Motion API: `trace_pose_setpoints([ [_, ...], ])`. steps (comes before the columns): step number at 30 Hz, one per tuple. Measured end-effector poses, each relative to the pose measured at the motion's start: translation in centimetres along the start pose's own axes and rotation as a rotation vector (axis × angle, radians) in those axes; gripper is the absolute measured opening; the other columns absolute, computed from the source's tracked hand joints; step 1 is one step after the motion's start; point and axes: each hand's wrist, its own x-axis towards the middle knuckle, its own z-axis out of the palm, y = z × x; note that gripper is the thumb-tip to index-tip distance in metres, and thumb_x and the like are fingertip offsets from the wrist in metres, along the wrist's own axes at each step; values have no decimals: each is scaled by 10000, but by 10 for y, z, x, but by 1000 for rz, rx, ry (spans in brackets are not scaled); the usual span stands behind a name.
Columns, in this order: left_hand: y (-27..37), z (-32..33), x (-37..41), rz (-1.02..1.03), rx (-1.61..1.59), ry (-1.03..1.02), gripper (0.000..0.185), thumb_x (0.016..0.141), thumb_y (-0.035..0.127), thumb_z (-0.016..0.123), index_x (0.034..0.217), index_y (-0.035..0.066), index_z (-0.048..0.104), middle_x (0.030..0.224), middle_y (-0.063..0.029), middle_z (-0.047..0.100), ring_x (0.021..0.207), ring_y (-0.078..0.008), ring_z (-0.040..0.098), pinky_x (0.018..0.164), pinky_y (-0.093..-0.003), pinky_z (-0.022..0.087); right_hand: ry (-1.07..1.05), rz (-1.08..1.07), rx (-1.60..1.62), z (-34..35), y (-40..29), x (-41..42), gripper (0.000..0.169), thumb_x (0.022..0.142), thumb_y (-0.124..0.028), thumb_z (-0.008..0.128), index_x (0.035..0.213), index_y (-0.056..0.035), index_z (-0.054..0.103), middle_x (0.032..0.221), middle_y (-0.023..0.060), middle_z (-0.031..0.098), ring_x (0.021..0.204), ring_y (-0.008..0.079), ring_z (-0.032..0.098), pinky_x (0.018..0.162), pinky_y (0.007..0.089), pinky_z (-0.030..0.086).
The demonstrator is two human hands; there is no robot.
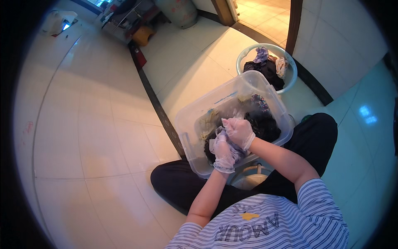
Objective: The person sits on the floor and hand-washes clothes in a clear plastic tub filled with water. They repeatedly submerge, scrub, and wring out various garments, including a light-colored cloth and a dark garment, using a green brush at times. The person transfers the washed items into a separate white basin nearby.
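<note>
Both my hands wear clear disposable gloves and are close together over a translucent plastic storage box (214, 94). My left hand (223, 148) is closed on a pale purple wet-looking cloth (236, 151). Just above and to the right, my right hand (239, 130) is a fist gripping the same cloth's upper part. Murky water in the box surrounds black cloth (266, 127), a pale yellowish cloth (207, 123) and a multicoloured patterned cloth (259, 102). My hands hide part of the box's contents.
Beyond the box's far right corner stands a pale round basin (293, 76) holding dark, purple and light patterned clothes. A pale round object (250, 181) sits between my legs. Farther off are a gas cylinder (178, 12), a yellow stool (143, 35) and a doorway's wooden frame (293, 28).
</note>
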Motion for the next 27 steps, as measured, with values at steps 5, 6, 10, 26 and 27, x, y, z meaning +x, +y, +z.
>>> trace_pose_setpoints([
  [5,20,-34,26,-16,-93,-433,136,929,132,439,863,64,537,836,-18,539,787,-133,533,742,-267,456,226,-180,270,17,-37,-15,261,870,-234,530,716,-42,617,672,175,589,656,358,591,612,418,482],
  [6,22,-26,19,50,39,-429,135,926,176,461,898,65,531,852,-15,533,811,-128,527,755,-267,449,159,-152,263,11,-34,-12,245,867,-233,532,740,-42,620,695,179,597,678,364,594,627,427,479],
  [10,46,23,-6,78,18,-391,260,868,301,585,958,66,521,925,-46,556,926,-143,532,822,-288,455,134,232,103,-10,-16,32,225,900,-281,506,932,-66,566,745,165,605,681,300,612,606,384,486],
  [26,131,100,-36,244,442,-427,413,718,38,544,1121,-41,509,977,-121,602,844,-223,617,780,-327,515,-123,-158,534,-52,-53,36,1267,495,-371,875,1407,-72,49,1354,166,262,1252,279,324,1055,364,274],
  [27,131,99,-34,156,332,-468,422,720,42,535,1131,-49,502,984,-133,602,846,-236,617,782,-333,516,-165,-88,654,-50,-53,33,1267,502,-371,872,1407,-70,37,1354,168,267,1247,276,332,1053,359,280],
])
